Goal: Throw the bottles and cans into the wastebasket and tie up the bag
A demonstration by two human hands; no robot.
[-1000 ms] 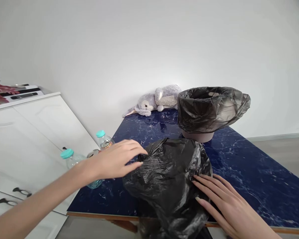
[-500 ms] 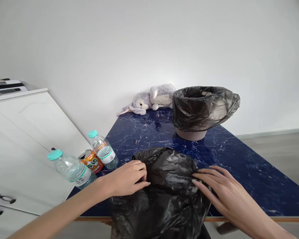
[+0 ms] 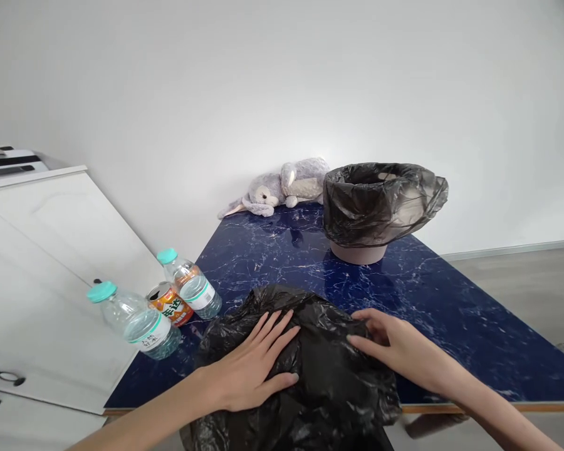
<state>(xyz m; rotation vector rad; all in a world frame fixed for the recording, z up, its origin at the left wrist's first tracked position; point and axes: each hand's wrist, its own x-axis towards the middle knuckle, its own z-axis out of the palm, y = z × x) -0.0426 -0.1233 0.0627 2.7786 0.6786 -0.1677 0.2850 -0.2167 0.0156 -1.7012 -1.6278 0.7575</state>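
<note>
A black plastic garbage bag (image 3: pixel 329 388) lies crumpled over the near edge of the table and hangs down in front. My left hand (image 3: pixel 254 363) rests flat on its upper left part, fingers stretched out and thumb apart. At the bag's right upper edge is my right hand (image 3: pixel 395 344), its fingers bent and its thumb touching the plastic, with a gap between thumb and forefinger. What lies beneath the bag is hidden.
On the left stand two water bottles (image 3: pixel 155 332) (image 3: pixel 200 291) with turquoise caps and an orange can (image 3: pixel 172 304). A bin (image 3: pixel 360 252) lined with a black bag is at the back right, beside a plush rabbit (image 3: pixel 266 191). A white cabinet (image 3: pixel 51 269) adjoins the dark blue marbled table (image 3: pixel 451 313).
My left hand has flattened and spread on the bag. My right hand has shifted slightly left and bent its fingers. The bag's upper part now spreads wider and lower.
</note>
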